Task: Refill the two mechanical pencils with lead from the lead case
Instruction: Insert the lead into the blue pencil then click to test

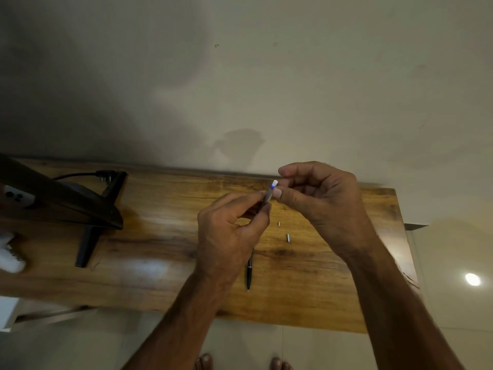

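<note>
My left hand (pixel 230 231) pinches a slim grey case (pixel 267 196) between thumb and fingers, tilted up to the right above the wooden table (pixel 165 236). Its top end is white with a blue band (pixel 273 185), and my right hand (pixel 320 198) pinches that end between thumb and forefinger. I take it for the lead case, though I cannot tell for sure. A black mechanical pencil (pixel 249 271) lies on the table below my left hand, tip toward me. Two small metal parts, a short one (pixel 279 224) and a longer one (pixel 288 237), lie on the wood between my hands.
A dark stand with splayed legs (pixel 88 209) occupies the table's left part, with a black plug and cable (pixel 105 174) behind it. Something white (pixel 10 255) sits at the far left edge. A wall rises directly behind the table. My feet show on the tiled floor below.
</note>
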